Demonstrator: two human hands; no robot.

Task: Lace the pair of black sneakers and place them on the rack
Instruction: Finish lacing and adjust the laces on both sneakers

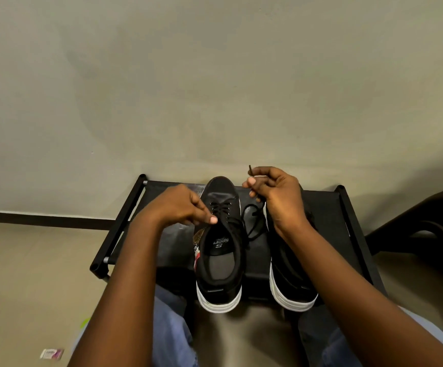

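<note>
Sneakers (219,250) overhang rack (329,207) front edge; both hands' fingers (252,182) pinch lace (251,226) (floor open left).

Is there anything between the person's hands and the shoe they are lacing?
Nothing visible. The left hand already pinches at the black lace-up sneaker, and the right hand holds the thin black lace end above it.
</note>
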